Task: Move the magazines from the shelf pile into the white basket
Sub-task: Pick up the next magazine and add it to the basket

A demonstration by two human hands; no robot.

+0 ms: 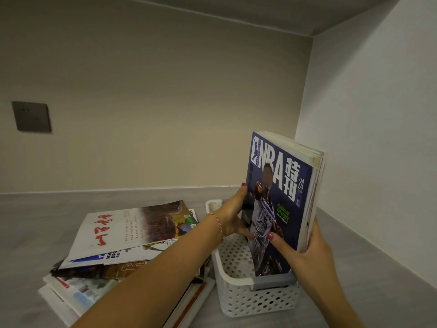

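A bundle of magazines [287, 185] with a blue NBA cover in front stands upright inside the white perforated basket [238, 294], against its right side. My right hand [312, 252] grips the bundle's near lower edge, thumb on the cover. My left hand [233, 214] holds the far left edge of the same bundle. A loose pile of magazines [123, 235] lies flat on the shelf to the left of the basket, topped by a white cover with red characters. My left forearm crosses over that pile.
The grey shelf surface [378, 280] runs to a back wall and a white side wall [378, 114] close on the right. A dark wall socket plate [32, 116] sits at the left of the back wall. A low ceiling panel is overhead.
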